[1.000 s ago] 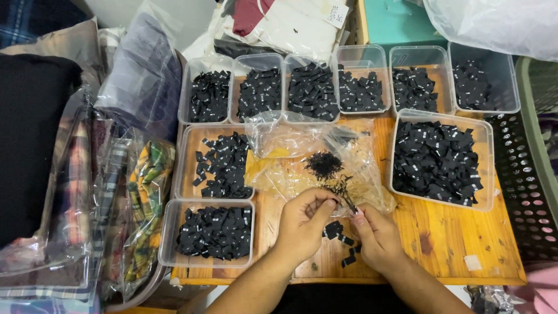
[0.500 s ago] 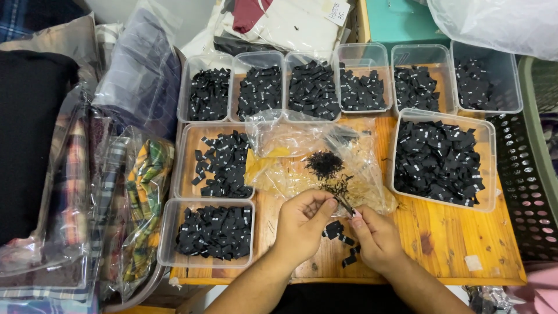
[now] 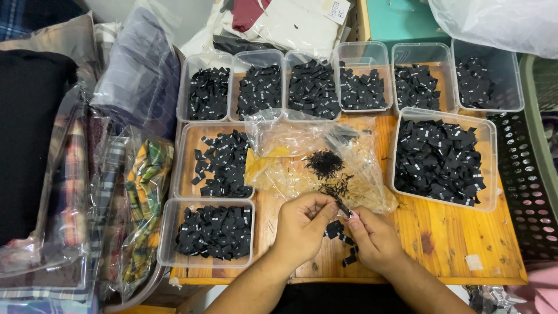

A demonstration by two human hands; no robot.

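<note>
Item: small black label (image 3: 342, 207), pinched between the fingertips of both hands, low and centre over the tabletop (image 3: 453, 244).

Left hand (image 3: 302, 224): grip closed on the label's near end, thumb over forefinger. Right hand (image 3: 375, 238): grip closed on the same label from the other side, fingers curled under. Set against the pictures of half a second and a second ago, both hands sit in the same spot with the same pinch; only the fingers have shifted slightly, and nothing has been set down or picked up. By that reading the work on this one label is mid-step, neither begun afresh nor finished.

Adjacent stock:
- Loose labels (image 3: 340, 235), a few, on the wood just under and between the hands.
- Clear bag (image 3: 302, 157), crumpled, just beyond the hands, with a dark pile of scraps (image 3: 324, 163) on it.
- Large tub (image 3: 444, 160) of black labels, right of the bag, well filled.
- Row of six small tubs (image 3: 349, 81) along the far edge, each holding black labels.
- Two tubs at left: upper (image 3: 221, 163), thinly filled; lower (image 3: 214, 231), fuller, near the left hand.
- Bagged plaid cloth (image 3: 139, 197), off the left edge.
- Black basket (image 3: 526, 186), off the right edge.
</note>
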